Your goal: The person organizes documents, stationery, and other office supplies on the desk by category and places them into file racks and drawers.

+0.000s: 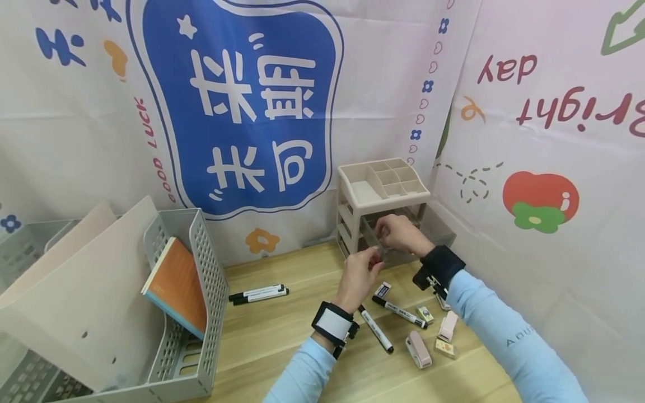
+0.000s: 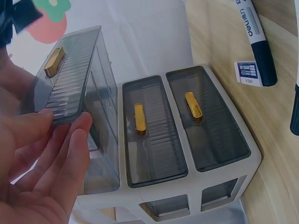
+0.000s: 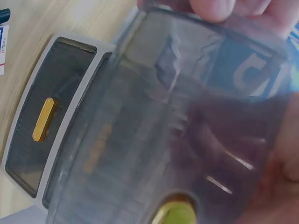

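Observation:
A cream desktop organizer stands at the back of the table, its top drawer pulled out. This drawer is see-through grey with a gold handle. My left hand pinches its lower front corner between thumb and fingers. My right hand is over the drawer, and in the right wrist view its fingers curl over the rim of the drawer. Two lower drawers, the middle one and the bottom one, are closed. Part of the right hand is out of its wrist view.
Near the forearms lie an eraser, a marker, another marker, a pink stapler and small boxes, one yellowish. Two markers lie left. A grey file holder contains folders and an orange notebook.

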The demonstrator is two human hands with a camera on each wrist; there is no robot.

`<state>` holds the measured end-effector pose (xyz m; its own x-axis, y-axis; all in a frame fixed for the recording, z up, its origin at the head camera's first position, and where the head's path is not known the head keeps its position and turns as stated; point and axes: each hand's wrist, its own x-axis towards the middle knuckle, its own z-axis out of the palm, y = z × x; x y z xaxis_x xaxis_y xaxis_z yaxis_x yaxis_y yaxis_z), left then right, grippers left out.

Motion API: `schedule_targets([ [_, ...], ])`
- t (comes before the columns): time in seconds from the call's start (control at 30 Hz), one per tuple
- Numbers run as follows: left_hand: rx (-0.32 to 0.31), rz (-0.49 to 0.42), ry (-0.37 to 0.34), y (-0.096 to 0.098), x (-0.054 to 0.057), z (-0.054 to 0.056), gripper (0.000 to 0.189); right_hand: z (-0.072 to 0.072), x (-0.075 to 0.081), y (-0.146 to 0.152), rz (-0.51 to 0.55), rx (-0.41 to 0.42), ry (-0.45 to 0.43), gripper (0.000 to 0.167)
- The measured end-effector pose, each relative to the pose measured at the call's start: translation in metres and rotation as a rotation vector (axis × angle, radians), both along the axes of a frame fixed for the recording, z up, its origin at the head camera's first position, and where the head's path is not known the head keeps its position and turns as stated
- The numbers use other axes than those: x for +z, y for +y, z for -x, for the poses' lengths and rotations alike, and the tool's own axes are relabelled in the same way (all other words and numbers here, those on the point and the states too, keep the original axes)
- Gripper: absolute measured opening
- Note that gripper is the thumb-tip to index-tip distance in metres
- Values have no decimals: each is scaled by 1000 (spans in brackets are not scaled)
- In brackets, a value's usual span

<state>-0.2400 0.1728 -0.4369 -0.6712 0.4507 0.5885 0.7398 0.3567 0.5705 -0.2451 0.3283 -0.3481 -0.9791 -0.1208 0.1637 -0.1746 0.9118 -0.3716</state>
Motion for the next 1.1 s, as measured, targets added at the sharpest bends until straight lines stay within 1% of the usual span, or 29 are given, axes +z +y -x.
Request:
schedule_targets([
  [0.07,-4,-9,-2,0,0,0,6,-12,1,0,61,-14,119,11],
  [0.13,-9,-19,2,-1,-1,0,6,-26,3,-1,117,-35,201,8],
  [0.2,-12,-26,8,0,-2,0,7,-42,3,-1,147,-39,256,6],
  [0.27,-14,-32,10,0,-2,0,7,-59,3,-1,163,-23,276,4],
  [0.33,-15,-29,11,1,-1,0,7,-75,0,-1,171,7,252,4],
  [0.4,-15,-25,5,1,-1,0,7,-87,-5,1,163,48,195,6],
  [0.43,-16,-26,2,1,0,0,7,-92,-10,3,158,72,157,6],
  [0.5,-7,-19,-3,2,0,0,7,-97,-22,6,152,112,73,7],
  [0.6,1,-12,-16,2,0,-1,6,-95,-46,12,162,148,-38,5],
  [0.67,10,0,-19,0,1,-1,5,-88,-63,16,177,141,-88,4],
  [0.73,12,8,-21,0,1,-2,5,-81,-79,19,187,118,-119,13],
  [0.83,10,13,-17,0,0,-3,4,-69,-99,25,185,59,-148,32],
  [0.9,7,10,-13,1,0,-2,5,-61,-108,26,183,21,-158,42],
  [0.97,4,7,-10,1,0,-1,5,-52,-116,29,160,-16,-164,47],
  [1.1,7,2,-7,1,0,-1,4,-30,-127,29,71,-82,-177,49],
])
